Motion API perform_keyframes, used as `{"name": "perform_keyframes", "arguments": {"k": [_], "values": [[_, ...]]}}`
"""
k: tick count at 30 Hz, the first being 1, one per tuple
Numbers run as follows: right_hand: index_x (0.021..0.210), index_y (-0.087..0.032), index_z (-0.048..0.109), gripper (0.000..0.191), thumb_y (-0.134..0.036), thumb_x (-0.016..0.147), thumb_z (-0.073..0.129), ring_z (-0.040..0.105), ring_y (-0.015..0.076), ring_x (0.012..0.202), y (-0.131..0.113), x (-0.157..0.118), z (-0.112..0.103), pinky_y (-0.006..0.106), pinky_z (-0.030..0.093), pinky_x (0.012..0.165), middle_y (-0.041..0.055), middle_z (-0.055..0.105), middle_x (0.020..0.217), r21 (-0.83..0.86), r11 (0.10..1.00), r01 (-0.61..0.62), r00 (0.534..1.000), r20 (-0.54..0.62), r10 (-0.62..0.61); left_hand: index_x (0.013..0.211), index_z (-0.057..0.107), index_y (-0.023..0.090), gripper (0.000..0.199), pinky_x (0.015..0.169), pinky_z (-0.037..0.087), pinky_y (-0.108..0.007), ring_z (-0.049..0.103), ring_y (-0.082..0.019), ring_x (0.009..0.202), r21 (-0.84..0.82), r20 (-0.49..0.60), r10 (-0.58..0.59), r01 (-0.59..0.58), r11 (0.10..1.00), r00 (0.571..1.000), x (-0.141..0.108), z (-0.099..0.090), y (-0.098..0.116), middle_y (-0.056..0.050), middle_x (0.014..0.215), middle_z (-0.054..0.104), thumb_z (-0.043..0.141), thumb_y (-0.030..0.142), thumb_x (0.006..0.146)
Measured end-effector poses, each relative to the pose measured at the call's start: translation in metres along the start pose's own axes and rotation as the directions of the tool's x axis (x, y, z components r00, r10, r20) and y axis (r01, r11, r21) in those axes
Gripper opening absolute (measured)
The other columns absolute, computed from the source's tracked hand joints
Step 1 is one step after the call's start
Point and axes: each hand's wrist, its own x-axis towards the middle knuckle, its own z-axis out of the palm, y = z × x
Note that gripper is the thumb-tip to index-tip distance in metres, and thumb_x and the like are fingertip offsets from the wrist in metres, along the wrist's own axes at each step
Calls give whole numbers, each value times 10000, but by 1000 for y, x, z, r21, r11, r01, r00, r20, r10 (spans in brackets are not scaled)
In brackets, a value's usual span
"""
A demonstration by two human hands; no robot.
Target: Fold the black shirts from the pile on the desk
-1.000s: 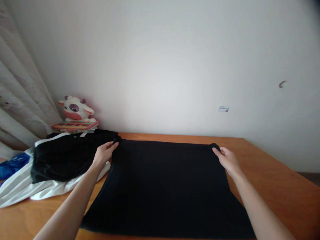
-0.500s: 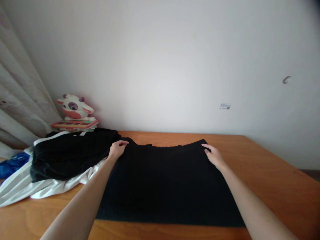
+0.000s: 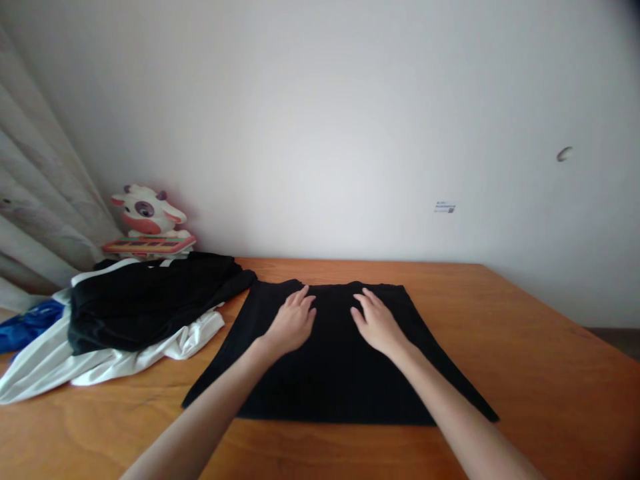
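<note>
Bare hands, palms down and fingers loosely spread, reach over a black garment (image 3: 333, 373) on a brown wooden table (image 3: 310, 455), the left hand (image 3: 291, 325) and the right hand (image 3: 379, 325) near each other with a strip of dark cloth between. Neither grips anything; whether the palms rest on the fabric or hover just above cannot be told. Both sets of fingertips point away from the wearer, by the garment's far edge, a placement that would suit pressing or smoothing that edge.

Spread flat in front of the wearer, the garment presents its wider edge to the near side and its narrower, slightly rippled edge to the wall, its sides slanting inward as they go back. Its long axis appears to run left to right, though the low angle shortens its depth. The broad lay seems meant to put the whole piece within reach of both arms.

To the left, a heap of black clothing (image 3: 145, 310) lies over white cloth (image 3: 125, 363), with blue fabric (image 3: 31, 325) at its outer side; the heap seems set aside to leave the middle for the garment, whose far left corner appears to meet it. Behind the heap sits a cow-shaped toy keyboard (image 3: 150, 245), near a pale curtain (image 3: 45, 187). A small printed label (image 3: 445, 207) marks the white wall (image 3: 320, 133) beyond.
</note>
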Motion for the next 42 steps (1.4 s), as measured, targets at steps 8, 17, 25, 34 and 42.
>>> {"name": "perform_keyframes", "arguments": {"k": [8, 17, 25, 34, 42], "values": [[1464, -102, 512, 518, -330, 1014, 394, 329, 314, 1489, -59, -14, 29, 516, 234, 1212, 192, 426, 1568, -31, 993, -109, 982, 154, 113, 1445, 506, 63, 544, 1215, 283, -524, 381, -335, 1467, 127, 136, -223, 206, 970, 965, -6, 35, 48, -214, 1560, 432, 365, 362, 1013], [1575, -147, 331, 693, -563, 1028, 243, 196, 269, 1539, 25, -31, 1, 485, 151, 1239, 121, 253, 1658, -243, 922, -301, 902, 242, 358, 1512, 440, 165, 618, 1228, 227, -550, 300, -299, 1510, 224, 182, -339, 296, 928, 923, -53, -6, -58, -118, 1614, 364, 361, 512, 1007], [1450, -55, 515, 599, -426, 1031, 302, 339, 318, 1484, 41, -64, -15, 524, 269, 1197, 217, 408, 1571, -301, 928, -219, 964, 80, 254, 1292, 642, 121, 438, 1127, 443, -493, 573, -311, 1316, 176, -16, -230, 229, 958, 973, -96, -38, -74, -178, 1389, 630, 400, 338, 997], [1502, -319, 468, 548, -519, 992, 463, 361, 260, 1478, 42, -146, -56, 530, 267, 1231, 43, 401, 1600, 5, 994, 109, 963, 249, -107, 1492, 463, 367, 483, 1158, 424, -468, 480, -243, 1410, 28, 263, 200, -215, 976, 944, -174, -92, -42, -12, 1556, 478, 474, 295, 1014], [1382, -362, 611, 524, -215, 880, 571, 632, 249, 1250, 97, -182, -98, 412, 518, 1088, -2, 600, 1439, 7, 966, 260, 928, 273, -252, 1414, 565, 403, 620, 1000, 572, -324, 683, -225, 1184, 88, 274, 271, -305, 948, 923, -207, -118, -82, 2, 1386, 648, 446, 66, 907]]}}
